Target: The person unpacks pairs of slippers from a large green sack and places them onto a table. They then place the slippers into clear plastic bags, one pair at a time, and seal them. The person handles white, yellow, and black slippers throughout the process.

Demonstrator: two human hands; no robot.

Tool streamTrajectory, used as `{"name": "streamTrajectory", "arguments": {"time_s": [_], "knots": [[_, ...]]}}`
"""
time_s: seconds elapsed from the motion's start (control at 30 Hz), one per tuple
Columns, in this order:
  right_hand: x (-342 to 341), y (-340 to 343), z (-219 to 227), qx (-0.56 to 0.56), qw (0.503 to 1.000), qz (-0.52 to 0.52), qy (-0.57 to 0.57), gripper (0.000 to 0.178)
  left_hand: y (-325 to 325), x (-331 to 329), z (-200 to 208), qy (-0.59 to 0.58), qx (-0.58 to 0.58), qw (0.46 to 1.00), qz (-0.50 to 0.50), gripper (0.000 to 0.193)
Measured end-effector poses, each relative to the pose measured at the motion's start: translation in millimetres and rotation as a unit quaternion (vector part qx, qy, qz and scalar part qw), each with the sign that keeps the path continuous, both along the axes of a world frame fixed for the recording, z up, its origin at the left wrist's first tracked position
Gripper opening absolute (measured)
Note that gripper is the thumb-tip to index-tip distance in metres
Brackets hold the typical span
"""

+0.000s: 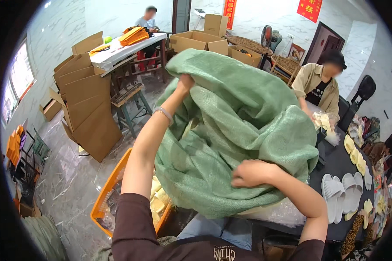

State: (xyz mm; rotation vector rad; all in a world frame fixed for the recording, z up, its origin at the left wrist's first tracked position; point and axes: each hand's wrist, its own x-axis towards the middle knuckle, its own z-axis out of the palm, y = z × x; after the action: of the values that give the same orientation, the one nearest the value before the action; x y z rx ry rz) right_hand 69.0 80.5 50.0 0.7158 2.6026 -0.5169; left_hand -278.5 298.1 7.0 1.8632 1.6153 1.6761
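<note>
A large green woven sack [231,104] fills the middle of the head view, bunched up and folded over my lap and the table edge. My left hand [186,82] is closed around its upper left rim, with that arm stretched forward. Low on the sack's near side, my right hand [253,173] presses against the cloth with its fingers curled in. Those fingertips are partly hidden, and a fold of sack seems caught in them. What lies inside the sack cannot be seen.
An orange basket [101,204] with yellow pieces stands by my left arm. Grey slippers [332,193] and yellow pieces lie on the dark table [322,226] at right, where a person [322,87] works. Cardboard boxes [91,108] lean at left; another person sits behind a white table [130,48].
</note>
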Motion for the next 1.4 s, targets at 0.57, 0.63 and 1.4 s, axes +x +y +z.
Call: {"name": "streamTrajectory", "arguments": {"time_s": [0.57,0.63,1.4], "knots": [[-242,182,-152,0.149,0.928,-0.239,0.243,0.078,-116,58,195,0.012,0.041,0.999,0.029,0.017],[-253,189,-163,0.178,0.928,-0.242,0.222,0.075,-139,68,219,-0.063,0.013,0.998,0.012,0.016],[-112,17,63,-0.346,0.7,-0.33,0.531,0.034,-277,-323,86,0.256,-0.201,0.774,0.543,0.02]]}}
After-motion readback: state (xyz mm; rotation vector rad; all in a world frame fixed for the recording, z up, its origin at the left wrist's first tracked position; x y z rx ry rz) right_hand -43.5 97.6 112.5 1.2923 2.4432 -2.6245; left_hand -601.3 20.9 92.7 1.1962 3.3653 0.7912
